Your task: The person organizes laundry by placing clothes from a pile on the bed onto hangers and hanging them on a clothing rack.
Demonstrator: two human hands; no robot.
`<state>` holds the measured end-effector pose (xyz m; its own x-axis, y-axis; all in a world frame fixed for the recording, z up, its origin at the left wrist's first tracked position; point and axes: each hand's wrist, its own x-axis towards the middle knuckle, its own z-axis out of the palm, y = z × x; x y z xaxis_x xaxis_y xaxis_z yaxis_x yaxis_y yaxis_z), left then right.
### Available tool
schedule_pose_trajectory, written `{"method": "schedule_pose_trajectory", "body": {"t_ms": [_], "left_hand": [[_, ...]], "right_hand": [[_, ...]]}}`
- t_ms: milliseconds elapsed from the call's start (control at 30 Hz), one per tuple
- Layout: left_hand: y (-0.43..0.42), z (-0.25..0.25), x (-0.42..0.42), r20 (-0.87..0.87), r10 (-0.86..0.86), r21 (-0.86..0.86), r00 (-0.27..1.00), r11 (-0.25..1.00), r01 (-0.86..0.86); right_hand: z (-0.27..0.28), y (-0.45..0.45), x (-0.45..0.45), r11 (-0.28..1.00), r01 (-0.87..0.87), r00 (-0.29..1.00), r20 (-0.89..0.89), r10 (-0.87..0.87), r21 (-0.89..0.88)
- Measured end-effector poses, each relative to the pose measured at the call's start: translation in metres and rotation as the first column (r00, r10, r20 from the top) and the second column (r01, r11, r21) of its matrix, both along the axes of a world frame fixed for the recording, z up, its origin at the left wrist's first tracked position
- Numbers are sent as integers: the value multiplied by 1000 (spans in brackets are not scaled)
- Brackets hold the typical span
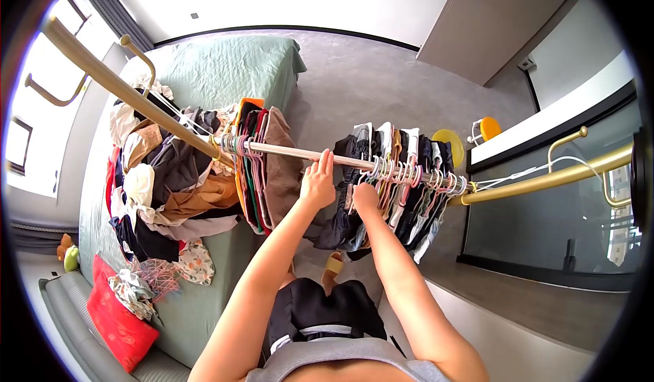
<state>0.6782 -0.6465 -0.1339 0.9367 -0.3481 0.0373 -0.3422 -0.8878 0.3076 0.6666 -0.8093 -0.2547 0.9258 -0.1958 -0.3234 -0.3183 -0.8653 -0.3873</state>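
Note:
My left hand (318, 181) rests against the horizontal metal clothes rail (286, 152), its fingers stretched out over the bar. Just right of it, my right hand (366, 199) is closed below the rail, at the leftmost clothes hanger (368, 176) of the right-hand group. Dark trousers (338, 224) hang beside that hand. Several more hangers (412, 174) with trousers and other clothes are packed along the rail to the right. Left of my left hand hangs another group, ending in a brown garment (278, 164). My right fingertips are partly hidden.
A bed (225, 62) with a green cover stands left, bearing a large clothes pile (170, 171). A red cushion (119, 314) lies nearby. Gold frame bars (136, 103) with hooks slope up on both sides. A glass-fronted cabinet (538, 218) and yellow stool (448, 144) are right.

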Motion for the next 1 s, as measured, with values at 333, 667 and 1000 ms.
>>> {"method": "schedule_pose_trajectory", "body": {"t_ms": [333, 667, 1000], "left_hand": [[38, -1, -40, -51, 7, -167, 999, 986, -15], [263, -75, -210, -62, 739, -493, 670, 561, -665], [560, -60, -220, 155, 964, -460, 218, 265, -848]], "right_hand": [[40, 2, -18, 984, -54, 996, -60, 66, 171], [51, 265, -91, 696, -395, 906, 131, 402, 599], [63, 497, -110, 563, -356, 812, -51, 581, 746]]}}
